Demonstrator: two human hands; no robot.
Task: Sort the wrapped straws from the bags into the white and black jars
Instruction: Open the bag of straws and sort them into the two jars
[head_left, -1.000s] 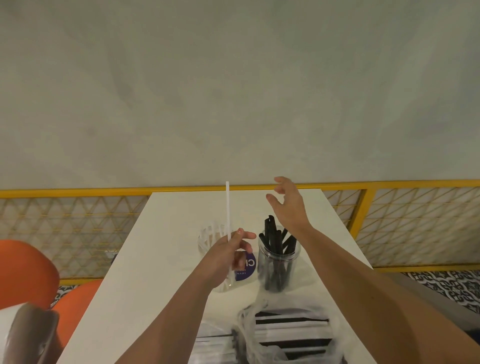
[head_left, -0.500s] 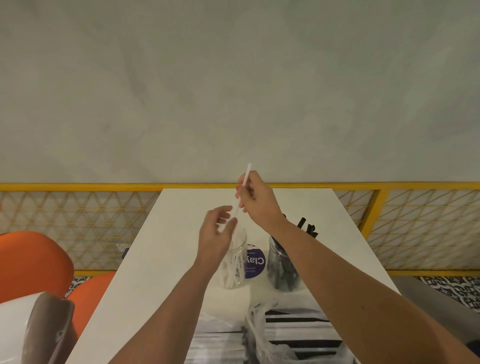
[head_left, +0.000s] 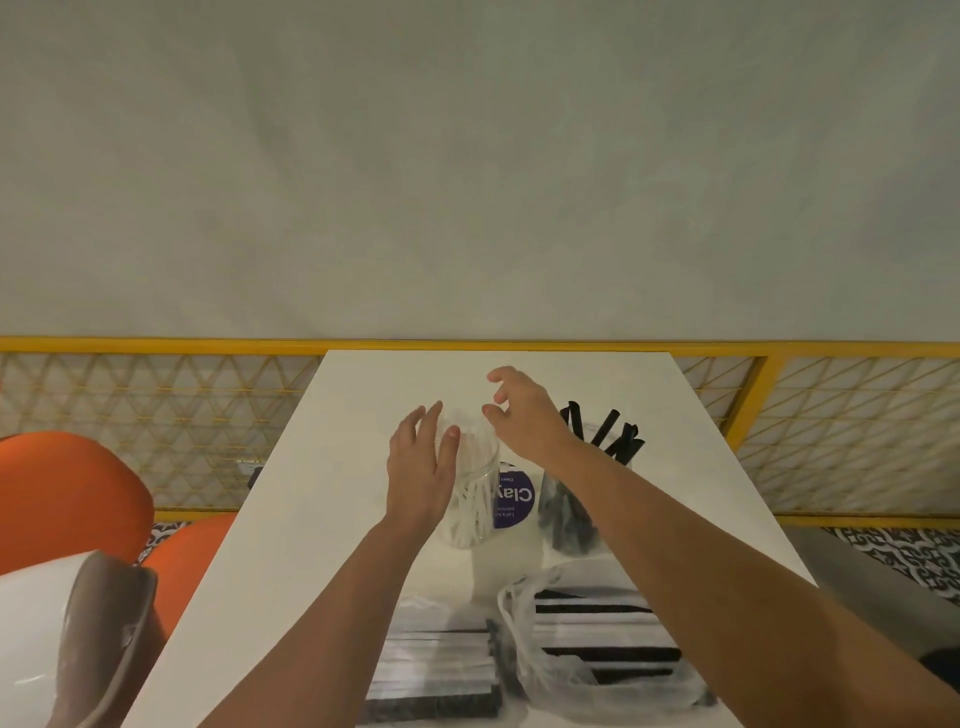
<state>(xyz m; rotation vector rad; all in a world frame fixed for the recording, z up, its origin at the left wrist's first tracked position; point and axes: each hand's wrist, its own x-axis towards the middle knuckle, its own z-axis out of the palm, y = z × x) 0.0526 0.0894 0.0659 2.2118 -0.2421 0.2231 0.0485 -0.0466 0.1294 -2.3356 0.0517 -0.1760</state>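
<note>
A clear jar of white straws (head_left: 474, 496) stands mid-table, a purple label on its right side. To its right is a clear jar of black straws (head_left: 574, 512), several black tips sticking up above my right wrist. My left hand (head_left: 420, 467) is open beside the white jar's left wall, fingers spread, holding nothing. My right hand (head_left: 522, 413) hovers open just above the white jar's mouth. Near the front edge lie two clear plastic bags of wrapped straws, one on the right (head_left: 592, 644) and one on the left (head_left: 439, 670).
The white table (head_left: 322, 467) runs back to a yellow mesh railing (head_left: 156, 405) and a grey wall. Orange chairs (head_left: 67, 499) stand at the left, with a white and brown object (head_left: 78, 639) in the near left corner.
The white straw held in my right hand is out of my fingers; both hands are now open at the white jar. My right hand dropped toward the jar's mouth.
</note>
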